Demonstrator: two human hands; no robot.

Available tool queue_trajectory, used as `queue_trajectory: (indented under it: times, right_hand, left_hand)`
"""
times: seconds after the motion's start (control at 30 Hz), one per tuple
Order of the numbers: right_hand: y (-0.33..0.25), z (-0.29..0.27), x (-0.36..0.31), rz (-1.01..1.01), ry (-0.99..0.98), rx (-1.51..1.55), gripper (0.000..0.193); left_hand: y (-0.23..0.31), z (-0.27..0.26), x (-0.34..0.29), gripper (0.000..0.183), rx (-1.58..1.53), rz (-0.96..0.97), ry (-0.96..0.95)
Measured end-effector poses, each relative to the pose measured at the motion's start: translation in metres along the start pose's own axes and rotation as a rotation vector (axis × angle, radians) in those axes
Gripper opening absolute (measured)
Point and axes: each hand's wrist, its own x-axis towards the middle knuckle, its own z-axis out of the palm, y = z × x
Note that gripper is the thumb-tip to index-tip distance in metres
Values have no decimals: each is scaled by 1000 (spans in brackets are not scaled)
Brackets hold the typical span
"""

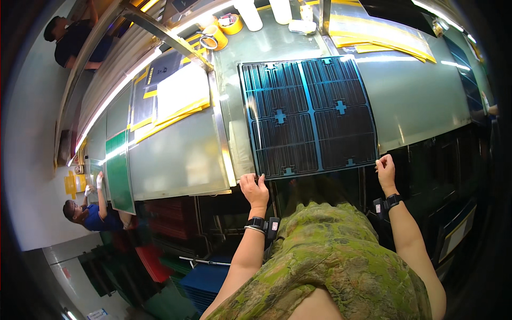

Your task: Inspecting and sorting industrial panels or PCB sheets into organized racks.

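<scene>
A large square sheet, which looks like a dark printed circuit board panel [277,141], lies over a pale glass-like worktop [226,69]. Its black surface carries fine lines, a bright blue strip down the middle and blue cross marks. My left hand [254,192] pinches the near left corner between thumb and fingers. At the near right corner, my right hand [386,170] has its fingers closed on the edge. The panel's near edge juts out slightly past the worktop toward me. Both wrists carry dark bands with small boxes.
Yellow tape rolls [214,38] and white cylinders [248,14] stand at the back. Yellow-edged sheets [178,96] lie left, more [381,37] back right. A metal post [220,125] rises left of the panel. A green panel [118,170] and a gloved co-worker [98,213] are far left.
</scene>
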Motion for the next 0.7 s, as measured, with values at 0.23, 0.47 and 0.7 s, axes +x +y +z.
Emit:
queue_trajectory:
  times: [0.23, 0.47, 0.7]
  right_hand:
    - [-2, -7, 2, 1, -5, 3, 13]
    - [-51, -22, -22, -390, 70, -669, 34]
    - [-94, 22, 157, -675, 25, -937, 48]
  left_hand:
    - [6, 11, -1, 28, 3, -116, 56]
    - [-9, 13, -28, 28, -812, -770, -311]
    - [-15, 7, -42, 20, -761, -813, -434]
